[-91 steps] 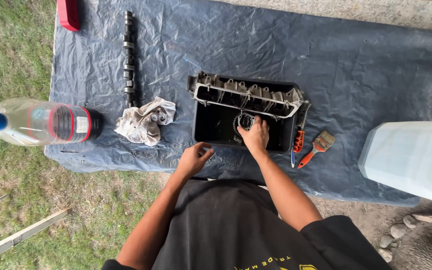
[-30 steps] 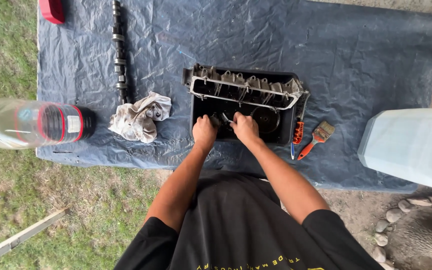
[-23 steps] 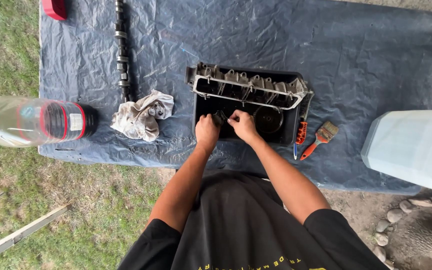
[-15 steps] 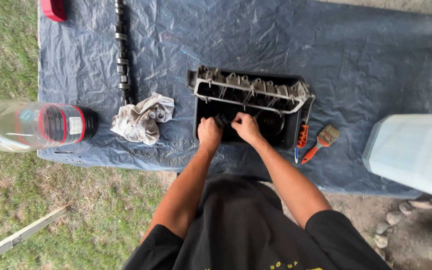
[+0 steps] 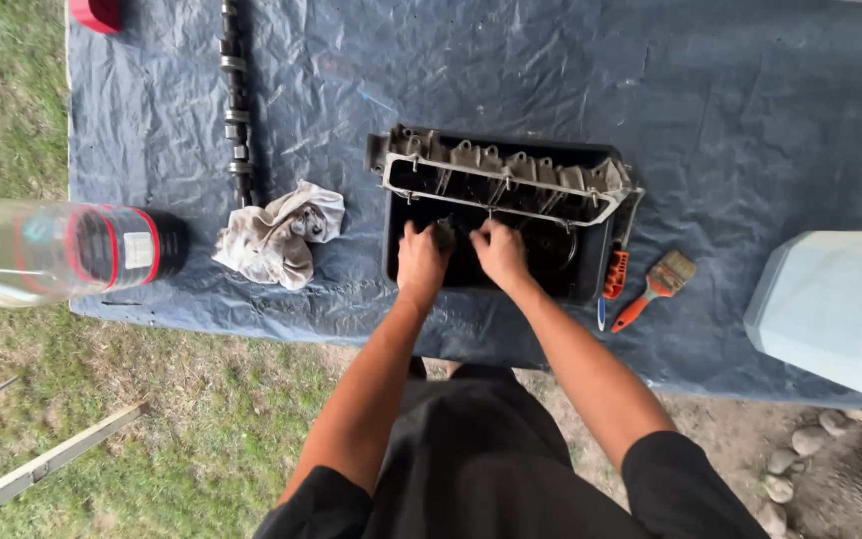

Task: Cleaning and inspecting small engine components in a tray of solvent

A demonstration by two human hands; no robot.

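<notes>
While both hands work side by side inside the black plastic tray (image 5: 591,284), the left hand (image 5: 421,262) and right hand (image 5: 498,252) close together on a small dark part (image 5: 446,234) pinched between their fingertips; its shape cannot be made out. Just beyond the hands, a grey cast-metal rocker assembly (image 5: 506,178) lies across the tray's far side, long axis running left to right. Left of the tray rests a crumpled, stained rag (image 5: 276,235); right of it, an orange-handled brush (image 5: 655,286).
</notes>
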